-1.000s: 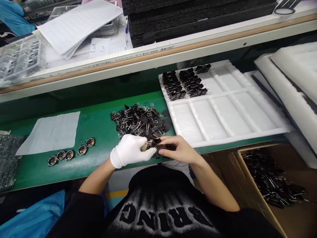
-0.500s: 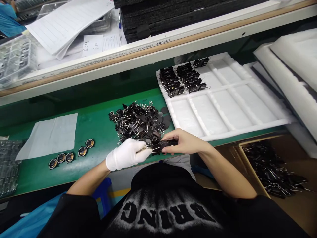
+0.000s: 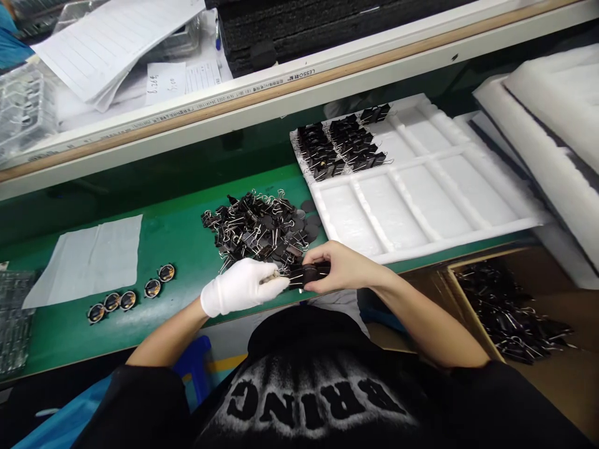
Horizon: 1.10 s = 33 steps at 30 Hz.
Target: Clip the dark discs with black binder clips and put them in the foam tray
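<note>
My left hand [image 3: 246,287], in a white glove, is closed with thumb and fingers pinching the wire handle of a black binder clip [image 3: 296,278]. From the other side, my bare right hand [image 3: 344,268] grips the dark end of that clip assembly between thumb and fingers. A rounded black piece shows at its fingertips; more of the grip is hidden under the palm. Just beyond both hands lies a heap of binder clips [image 3: 255,227] with silver wire handles. Thin dark discs [image 3: 311,231] are mixed into its right side.
A white foam tray [image 3: 384,243] has rows of clips [image 3: 353,143] in its back left compartments. Round amber-dark pieces [image 3: 128,300] and a white sheet [image 3: 88,259] lie left on the green table. A carton [image 3: 552,374] of clips sits low right; a ledge [image 3: 262,90] runs behind.
Between my hands, the round black piece has turned from nearly face-on to a flatter angle, with the clip closer against it. The whole view has shifted slightly.
</note>
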### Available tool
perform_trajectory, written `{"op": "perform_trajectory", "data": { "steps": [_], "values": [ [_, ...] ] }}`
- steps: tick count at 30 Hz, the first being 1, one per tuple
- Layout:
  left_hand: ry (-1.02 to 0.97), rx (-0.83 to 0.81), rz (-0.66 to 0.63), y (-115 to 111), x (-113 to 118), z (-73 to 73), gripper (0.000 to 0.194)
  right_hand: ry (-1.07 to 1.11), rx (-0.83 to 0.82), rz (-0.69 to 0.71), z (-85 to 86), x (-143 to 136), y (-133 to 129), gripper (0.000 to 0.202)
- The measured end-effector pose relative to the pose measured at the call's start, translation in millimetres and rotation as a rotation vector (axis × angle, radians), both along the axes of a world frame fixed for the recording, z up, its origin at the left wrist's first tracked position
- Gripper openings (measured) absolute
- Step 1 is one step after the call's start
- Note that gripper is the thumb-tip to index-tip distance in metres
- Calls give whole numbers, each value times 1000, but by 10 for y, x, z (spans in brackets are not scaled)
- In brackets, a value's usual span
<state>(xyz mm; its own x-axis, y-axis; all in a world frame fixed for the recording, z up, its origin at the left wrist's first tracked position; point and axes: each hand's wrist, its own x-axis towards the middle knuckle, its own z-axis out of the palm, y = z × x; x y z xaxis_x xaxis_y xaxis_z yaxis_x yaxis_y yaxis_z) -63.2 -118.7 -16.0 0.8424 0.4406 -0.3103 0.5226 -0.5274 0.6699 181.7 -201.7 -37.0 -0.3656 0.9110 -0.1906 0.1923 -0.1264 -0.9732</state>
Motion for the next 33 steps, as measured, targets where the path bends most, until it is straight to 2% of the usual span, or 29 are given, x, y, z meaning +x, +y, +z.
{"op": "perform_trajectory", "data": {
  "steps": [1,3,5,7,10,13,14,16,17,18,19,21,23,25,27,29,31,33],
  "values": [
    [-3,-35,11,14,0,-3,38,-34,35,-15,4,4,-10,11],
    [-5,-192,111,26,16,-16,43,-144,145,-67,10,4,-37,10],
    [8,-417,240,17,56,-40,59,-277,336,-112,2,-9,-69,11],
    [15,-584,294,-5,113,-64,69,-422,571,-130,-31,-23,-98,16],
    [-61,-622,283,-26,191,-67,63,-598,828,-148,-108,-6,-134,27],
    [-115,-458,302,-15,231,-4,45,-590,932,-226,-146,75,-169,23],
    [-110,-365,297,-6,239,28,39,-545,918,-255,-138,108,-179,34],
    [-96,-186,267,12,258,92,30,-412,786,-290,-94,167,-187,73],
    [-90,-121,240,20,271,118,29,-338,682,-302,-63,188,-185,86],
    [-88,-74,204,26,287,138,29,-272,570,-308,-30,202,-177,90],
    [-92,-38,166,30,305,150,31,-223,470,-305,1,209,-164,85],
    [-100,36,96,32,342,155,35,-173,329,-276,50,212,-127,57],
    [-87,125,40,34,364,142,34,-166,258,-207,77,230,-76,31],
    [-75,247,31,39,349,115,26,-170,240,-169,92,312,-10,19],
    [-102,424,80,37,278,64,37,-186,263,-194,107,511,83,16],
    [-173,632,166,-2,144,-41,46,-214,305,-278,128,855,217,18],
    [-254,815,240,-105,-42,-228,46,-284,334,-411,154,1323,402,26],
    [-299,924,270,-273,-250,-497,56,-477,340,-567,179,1849,638,30]
  ]
}}
